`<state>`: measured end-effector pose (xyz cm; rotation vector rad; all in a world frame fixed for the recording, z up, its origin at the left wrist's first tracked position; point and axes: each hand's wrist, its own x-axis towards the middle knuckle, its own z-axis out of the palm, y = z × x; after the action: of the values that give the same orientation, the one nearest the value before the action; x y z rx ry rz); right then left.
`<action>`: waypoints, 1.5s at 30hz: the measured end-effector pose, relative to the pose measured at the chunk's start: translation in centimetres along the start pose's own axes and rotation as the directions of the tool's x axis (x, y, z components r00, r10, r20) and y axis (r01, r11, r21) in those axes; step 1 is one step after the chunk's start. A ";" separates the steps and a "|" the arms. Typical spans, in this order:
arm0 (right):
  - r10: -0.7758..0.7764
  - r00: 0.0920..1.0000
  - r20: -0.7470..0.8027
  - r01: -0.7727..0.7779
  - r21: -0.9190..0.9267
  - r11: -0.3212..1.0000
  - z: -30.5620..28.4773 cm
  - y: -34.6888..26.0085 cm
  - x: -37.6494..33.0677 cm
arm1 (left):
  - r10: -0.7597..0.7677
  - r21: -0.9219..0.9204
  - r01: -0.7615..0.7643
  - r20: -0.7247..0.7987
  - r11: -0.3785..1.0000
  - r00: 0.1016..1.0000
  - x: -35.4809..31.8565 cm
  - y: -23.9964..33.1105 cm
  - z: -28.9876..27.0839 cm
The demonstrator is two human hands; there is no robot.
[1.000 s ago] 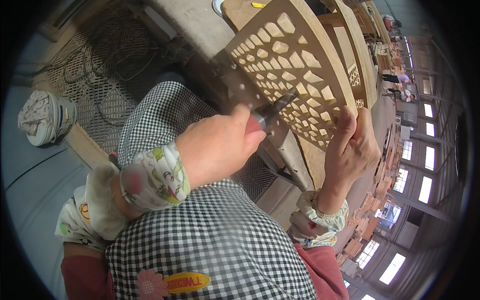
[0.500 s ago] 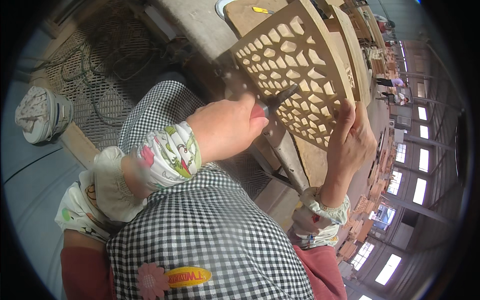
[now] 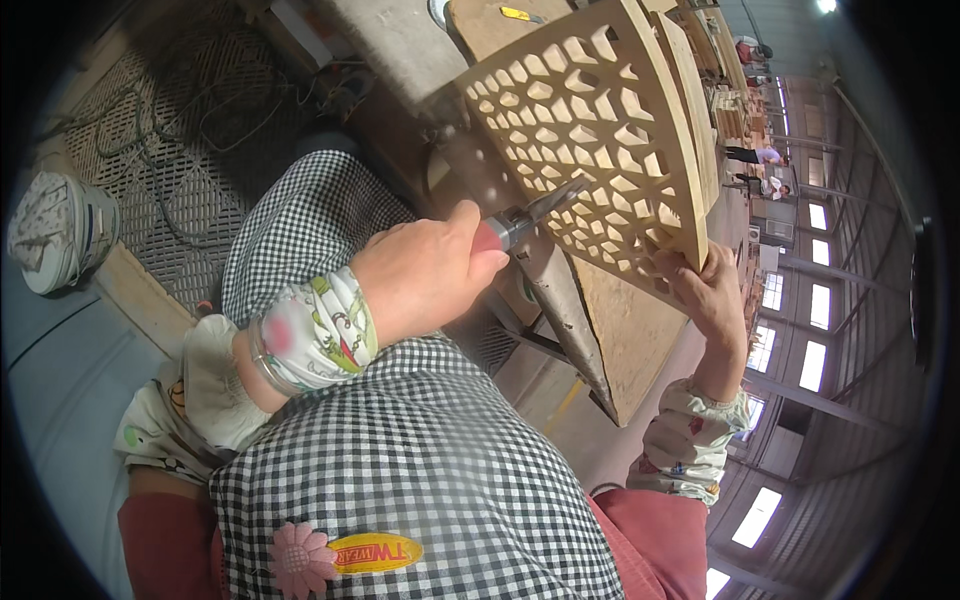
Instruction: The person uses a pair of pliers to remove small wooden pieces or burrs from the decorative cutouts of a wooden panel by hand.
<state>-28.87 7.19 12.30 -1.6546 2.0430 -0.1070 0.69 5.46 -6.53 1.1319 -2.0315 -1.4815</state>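
Note:
A pale wooden panel [image 3: 668,125] cut through with many irregular angular holes leans tilted in front of me. My left hand [image 3: 420,268] is wrapped round the red handle of a hand tool [image 3: 515,228] with a silver collar and a narrow metal blade. The blade's tip lies against or inside one of the holes near the panel's middle; I cannot tell how deep. At the panel's lower right corner my right hand [image 3: 712,300] grips the edge, fingers partly hidden behind it.
More wooden boards [image 3: 690,90] stand behind the panel. Under it is a brown-topped bench [image 3: 635,360], with a yellow-handled tool [image 3: 520,14] at its far end. A white bucket [image 3: 90,235] stands at the left. Farther right, people [image 3: 765,157] are among stacked wood.
My right hand has slid down along the panel's edge and shifted right. My left hand has drawn slightly left, and the tool's blade now sits at a different angle. The panel has tilted slightly.

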 end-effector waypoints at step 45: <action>-0.047 0.999 -0.026 0.048 0.065 0.997 -0.3 0.6 1.5 | 0.160 0.512 -0.002 -0.265 0.859 0.951 1.5 0.2 -0.2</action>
<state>-29.74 5.89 11.79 -1.6696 1.9968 -0.2091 -0.15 4.25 -6.50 1.3435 -2.2698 -0.6779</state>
